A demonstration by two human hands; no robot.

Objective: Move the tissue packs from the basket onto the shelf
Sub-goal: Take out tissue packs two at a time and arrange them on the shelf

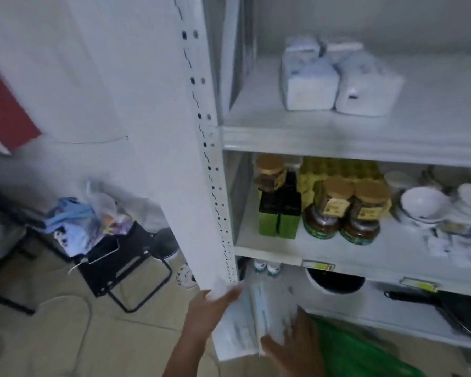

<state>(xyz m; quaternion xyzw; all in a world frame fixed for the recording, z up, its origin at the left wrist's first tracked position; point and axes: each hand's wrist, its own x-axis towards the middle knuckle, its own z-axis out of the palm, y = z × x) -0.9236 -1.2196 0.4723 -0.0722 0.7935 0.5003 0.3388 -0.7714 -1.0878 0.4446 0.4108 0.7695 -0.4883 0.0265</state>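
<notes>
- Head view: the two hands carry white soft plastic tissue packs (252,319) low in the picture, in front of the white metal shelf unit (337,138).
- The left hand (210,312) grips the left side of the bundle, with the fingers stretched up along its edge. The right hand (291,341) presses with spread fingers on the right side and under it. So the bundle is squeezed between both hands; it seems to be two packs together, but the blur does not let me be sure.
- The bundle is in the air, near the lower shelves and well below the upper shelf board.
- On this upper board there already lies a group of white and pale blue tissue packs (335,80), close together, touching each other. I count about four, but not with certainty.
- The green plastic basket (365,352) is at the bottom right, just beside the right hand. What is left inside it I cannot see.
- The middle shelf carries brown glass jars with gold lids (340,210), green and black cartons (279,213) and white ceramic bowls (424,205), so little place is free there.
- My judgement: the task is partly done. Some packs are stored, one bundle is on its way up, and the upper board has much free space at the right for it.
</notes>
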